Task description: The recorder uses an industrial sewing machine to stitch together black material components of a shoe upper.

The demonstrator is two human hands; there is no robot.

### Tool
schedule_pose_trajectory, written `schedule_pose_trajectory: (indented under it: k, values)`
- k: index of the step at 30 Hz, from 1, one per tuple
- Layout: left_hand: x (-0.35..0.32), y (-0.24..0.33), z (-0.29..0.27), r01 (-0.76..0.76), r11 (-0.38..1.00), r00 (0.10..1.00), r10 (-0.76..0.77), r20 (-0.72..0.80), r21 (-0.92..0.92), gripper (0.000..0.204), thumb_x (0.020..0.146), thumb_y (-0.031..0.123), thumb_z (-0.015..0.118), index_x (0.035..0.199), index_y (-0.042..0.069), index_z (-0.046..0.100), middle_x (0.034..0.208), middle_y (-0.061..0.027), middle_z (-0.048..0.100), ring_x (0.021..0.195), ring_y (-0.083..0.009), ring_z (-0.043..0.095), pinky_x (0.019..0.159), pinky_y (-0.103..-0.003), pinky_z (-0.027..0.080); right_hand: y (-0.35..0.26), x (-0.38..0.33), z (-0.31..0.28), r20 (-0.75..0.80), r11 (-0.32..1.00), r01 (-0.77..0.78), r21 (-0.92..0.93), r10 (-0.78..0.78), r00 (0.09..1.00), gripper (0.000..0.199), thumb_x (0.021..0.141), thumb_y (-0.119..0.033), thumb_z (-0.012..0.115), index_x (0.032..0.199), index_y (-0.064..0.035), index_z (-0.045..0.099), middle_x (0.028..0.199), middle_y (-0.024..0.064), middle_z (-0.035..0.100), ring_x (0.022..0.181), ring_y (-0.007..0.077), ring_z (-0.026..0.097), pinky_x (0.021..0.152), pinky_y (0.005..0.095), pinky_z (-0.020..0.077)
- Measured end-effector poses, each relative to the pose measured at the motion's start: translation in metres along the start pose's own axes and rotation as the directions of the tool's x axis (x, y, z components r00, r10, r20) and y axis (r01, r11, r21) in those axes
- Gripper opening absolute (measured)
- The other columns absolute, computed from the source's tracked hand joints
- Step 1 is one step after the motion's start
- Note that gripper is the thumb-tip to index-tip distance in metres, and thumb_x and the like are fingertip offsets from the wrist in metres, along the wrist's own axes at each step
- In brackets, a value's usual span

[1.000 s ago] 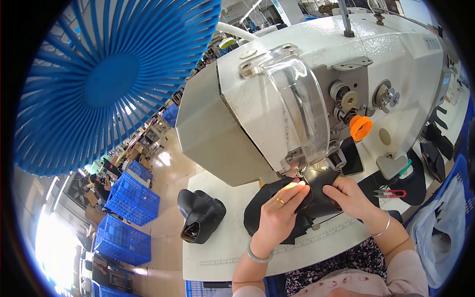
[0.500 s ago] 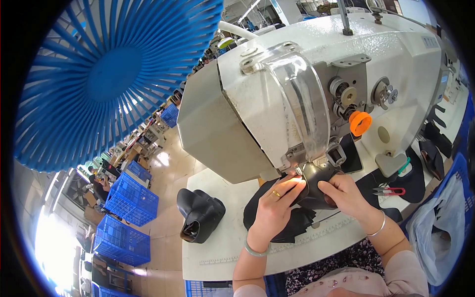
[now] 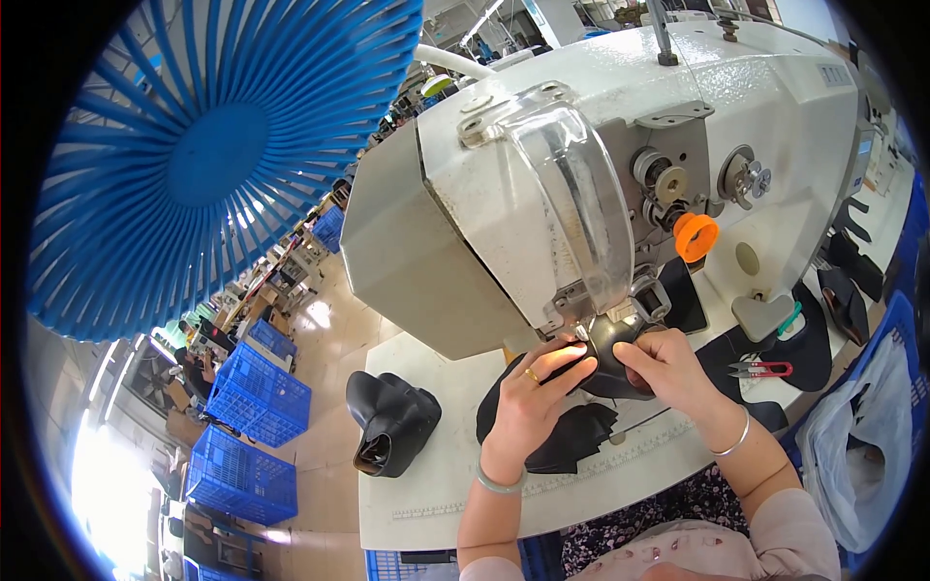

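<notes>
A black leather shoe upper lies under the needle area of a large white sewing machine. My left hand, with a gold ring and a bangle, grips its left edge, fingertips close beside the presser foot. On its right side my right hand pinches the leather between thumb and fingers, the thumb on top. The needle tip is too small to make out. Several dark leather pieces rest on the table below my hands, partly covered by the left one.
Stacked black shoe uppers stand on the table's left. Red-handled thread snips lie right of my right hand, near more black pieces. A blue fan fills the upper left. Blue crates stand on the floor; a plastic bag hangs at right.
The view has shifted slightly. My left fingers have spread a little apart, and the shoe upper has turned slightly under the machine. Both hands remain on it.
</notes>
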State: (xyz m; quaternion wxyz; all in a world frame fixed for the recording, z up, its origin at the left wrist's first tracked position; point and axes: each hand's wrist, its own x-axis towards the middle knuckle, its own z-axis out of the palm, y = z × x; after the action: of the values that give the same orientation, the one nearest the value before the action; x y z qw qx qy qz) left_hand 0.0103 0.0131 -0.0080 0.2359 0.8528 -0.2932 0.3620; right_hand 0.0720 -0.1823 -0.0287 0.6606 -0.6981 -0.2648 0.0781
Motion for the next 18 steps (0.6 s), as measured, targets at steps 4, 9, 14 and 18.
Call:
schedule_pose_trajectory:
  k: [4,9,14,18]
  values:
    - [0.000,-0.005,-0.002,-0.008,0.999,1.000,0.008,0.005,-0.045,0.042,0.064,-0.014,0.058,0.099,0.006,0.069,0.099,-0.0082,0.064,0.099,-0.0297,0.062,0.081,-0.036,0.053,-0.003,0.000,0.002,-0.012,1.000,0.014,-0.011,-0.014,1.000,0.049,0.091,-0.030,0.058,0.054,0.0021,0.051,0.049,0.0023,0.050,0.046,0.0070,0.043,0.044,0.0263,0.0343]
    - [0.001,-0.006,-0.001,0.015,0.998,1.000,-0.015,-0.002,-0.059,0.041,0.065,-0.014,0.058,0.099,0.005,0.069,0.098,-0.0091,0.065,0.099,-0.0303,0.062,0.081,-0.036,0.053,-0.006,0.003,0.003,-0.063,0.997,0.015,-0.080,-0.020,0.998,0.048,0.090,-0.029,0.058,0.054,0.0019,0.051,0.050,0.0032,0.051,0.047,0.0072,0.043,0.044,0.0266,0.0346]
    - [-0.001,-0.006,0.000,0.024,0.999,1.000,-0.025,-0.016,-0.039,0.040,0.066,-0.014,0.057,0.099,0.005,0.069,0.099,-0.0099,0.065,0.098,-0.0301,0.062,0.081,-0.035,0.052,0.000,0.001,0.012,-0.265,0.960,0.174,-0.221,-0.231,0.936,0.027,0.084,-0.021,0.067,0.074,0.0008,0.053,0.052,0.0053,0.054,0.045,0.0107,0.048,0.046,0.0270,0.0385]
    - [-0.003,-0.006,0.002,0.062,0.996,0.998,-0.063,-0.013,-0.059,0.039,0.068,-0.015,0.058,0.100,0.005,0.069,0.101,-0.0104,0.065,0.100,-0.0292,0.063,0.083,-0.034,0.052,-0.006,-0.005,0.013,-0.302,0.980,0.083,-0.182,-0.136,0.944,0.028,0.082,-0.017,0.068,0.091,-0.0017,0.046,0.052,0.0051,0.054,0.044,0.0119,0.049,0.047,0.0266,0.0400]
